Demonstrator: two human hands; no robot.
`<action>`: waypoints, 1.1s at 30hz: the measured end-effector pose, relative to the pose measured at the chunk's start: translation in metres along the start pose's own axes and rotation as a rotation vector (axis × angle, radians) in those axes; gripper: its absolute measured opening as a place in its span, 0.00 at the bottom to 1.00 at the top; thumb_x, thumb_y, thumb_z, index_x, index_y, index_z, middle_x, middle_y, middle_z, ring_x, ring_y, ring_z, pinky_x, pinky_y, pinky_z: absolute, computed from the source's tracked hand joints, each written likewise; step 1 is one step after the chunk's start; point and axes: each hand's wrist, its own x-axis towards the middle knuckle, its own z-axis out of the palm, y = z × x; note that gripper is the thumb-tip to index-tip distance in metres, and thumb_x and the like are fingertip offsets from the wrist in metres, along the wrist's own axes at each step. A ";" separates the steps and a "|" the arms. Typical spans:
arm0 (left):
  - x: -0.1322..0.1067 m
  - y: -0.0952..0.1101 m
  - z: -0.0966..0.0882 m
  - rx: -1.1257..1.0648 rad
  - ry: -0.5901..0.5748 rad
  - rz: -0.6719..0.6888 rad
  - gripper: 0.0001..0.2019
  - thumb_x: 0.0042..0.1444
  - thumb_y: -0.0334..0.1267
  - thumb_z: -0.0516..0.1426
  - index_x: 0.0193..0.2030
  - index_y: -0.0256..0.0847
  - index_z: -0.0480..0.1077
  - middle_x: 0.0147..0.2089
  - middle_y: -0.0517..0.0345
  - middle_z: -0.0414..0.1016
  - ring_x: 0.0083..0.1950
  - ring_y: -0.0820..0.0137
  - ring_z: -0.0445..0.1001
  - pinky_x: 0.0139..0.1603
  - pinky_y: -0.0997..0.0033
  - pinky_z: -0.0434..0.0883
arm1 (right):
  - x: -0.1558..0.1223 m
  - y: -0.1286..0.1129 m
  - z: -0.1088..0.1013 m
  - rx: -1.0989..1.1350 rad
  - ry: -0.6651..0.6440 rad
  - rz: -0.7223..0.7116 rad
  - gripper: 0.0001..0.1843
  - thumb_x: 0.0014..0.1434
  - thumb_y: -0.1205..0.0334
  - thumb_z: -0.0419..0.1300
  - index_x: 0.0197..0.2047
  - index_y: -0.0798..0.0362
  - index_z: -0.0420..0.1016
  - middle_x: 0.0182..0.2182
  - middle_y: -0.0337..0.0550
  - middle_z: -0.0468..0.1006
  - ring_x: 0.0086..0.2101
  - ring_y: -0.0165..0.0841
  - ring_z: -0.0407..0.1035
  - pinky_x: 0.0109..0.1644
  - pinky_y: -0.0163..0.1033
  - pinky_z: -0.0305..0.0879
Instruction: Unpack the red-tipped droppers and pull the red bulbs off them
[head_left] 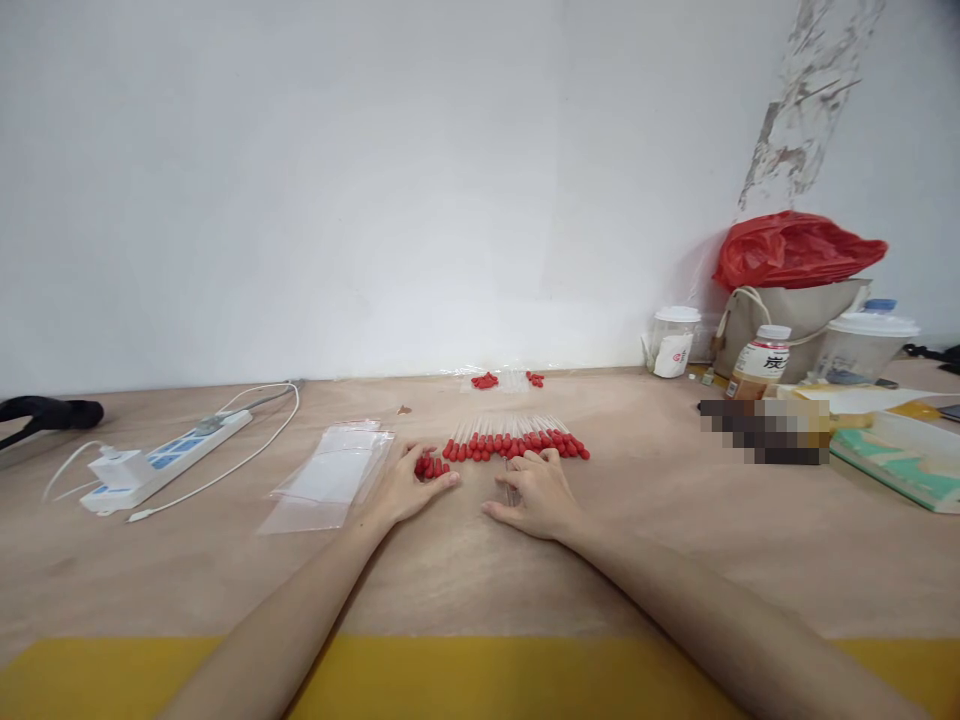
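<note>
A fanned row of thin pale sticks with red tips (495, 446) lies on the wooden table, the tips towards me. My left hand (409, 488) rests at the row's left end, its fingers bent around a small bunch of red-tipped sticks (431, 468) with the thumb stretched to the right. At the near edge of the row is my right hand (541, 497), fingertips bent down by the red tips and thumb apart from them. Something narrow and clear shows in the gap beside that thumb; its kind is unclear. Left of my left hand lie clear zip bags (330, 475).
Small red-tipped bundles (484, 381) in clear wrap lie by the wall. On the left are a white power strip (169, 460) and cable. At right stand a lidded cup (674, 342), a bottle (761, 365), a bag with red plastic (799, 250), and a green-white box (900, 460).
</note>
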 end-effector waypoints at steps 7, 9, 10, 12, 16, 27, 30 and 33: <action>0.000 0.009 0.001 0.016 -0.038 0.059 0.12 0.48 0.46 0.54 0.33 0.40 0.68 0.39 0.56 0.65 0.36 0.71 0.68 0.38 0.70 0.67 | 0.001 0.004 -0.001 0.041 0.064 0.033 0.17 0.49 0.45 0.57 0.30 0.50 0.74 0.27 0.40 0.71 0.33 0.31 0.60 0.40 0.41 0.45; 0.002 0.005 0.000 0.021 -0.052 0.048 0.10 0.48 0.44 0.53 0.32 0.40 0.68 0.38 0.57 0.65 0.34 0.71 0.67 0.36 0.71 0.67 | 0.002 0.008 -0.003 0.041 0.086 0.048 0.16 0.48 0.46 0.58 0.31 0.49 0.75 0.28 0.40 0.72 0.33 0.32 0.61 0.40 0.41 0.45; 0.002 0.004 -0.001 0.030 -0.049 0.039 0.09 0.48 0.43 0.53 0.31 0.40 0.68 0.37 0.57 0.66 0.34 0.71 0.67 0.36 0.71 0.66 | 0.002 0.010 -0.005 0.036 0.094 0.053 0.16 0.48 0.46 0.58 0.32 0.49 0.75 0.28 0.39 0.72 0.34 0.32 0.62 0.40 0.41 0.45; 0.003 0.001 -0.002 0.059 -0.021 0.018 0.08 0.48 0.42 0.52 0.30 0.40 0.67 0.36 0.58 0.66 0.34 0.71 0.67 0.36 0.70 0.66 | 0.002 0.016 -0.008 0.025 0.099 0.059 0.16 0.48 0.46 0.58 0.32 0.49 0.75 0.28 0.39 0.72 0.33 0.31 0.62 0.40 0.41 0.45; 0.005 -0.001 -0.004 0.134 0.051 -0.005 0.06 0.48 0.39 0.51 0.27 0.40 0.64 0.33 0.58 0.66 0.33 0.70 0.67 0.37 0.70 0.65 | -0.003 0.028 -0.014 0.016 0.108 0.047 0.16 0.49 0.46 0.57 0.33 0.49 0.75 0.28 0.39 0.72 0.33 0.31 0.63 0.39 0.40 0.46; 0.003 -0.008 -0.003 0.048 -0.002 0.001 0.16 0.50 0.43 0.52 0.44 0.39 0.64 0.43 0.53 0.68 0.40 0.67 0.70 0.44 0.67 0.65 | -0.021 0.046 -0.013 0.146 0.181 0.163 0.11 0.52 0.52 0.56 0.30 0.48 0.75 0.25 0.37 0.71 0.32 0.31 0.64 0.40 0.39 0.48; 0.005 -0.008 -0.003 0.012 0.015 -0.023 0.17 0.49 0.44 0.53 0.45 0.40 0.65 0.46 0.53 0.67 0.42 0.67 0.70 0.45 0.67 0.65 | -0.023 0.046 -0.014 0.160 0.188 0.147 0.09 0.51 0.54 0.57 0.30 0.48 0.75 0.25 0.37 0.71 0.31 0.30 0.64 0.41 0.39 0.48; 0.015 -0.005 -0.006 0.032 0.071 -0.080 0.13 0.50 0.45 0.52 0.39 0.41 0.67 0.44 0.54 0.68 0.45 0.66 0.68 0.47 0.66 0.64 | -0.024 0.045 -0.016 0.169 0.198 0.133 0.08 0.52 0.56 0.57 0.30 0.49 0.75 0.25 0.37 0.71 0.31 0.30 0.64 0.41 0.40 0.48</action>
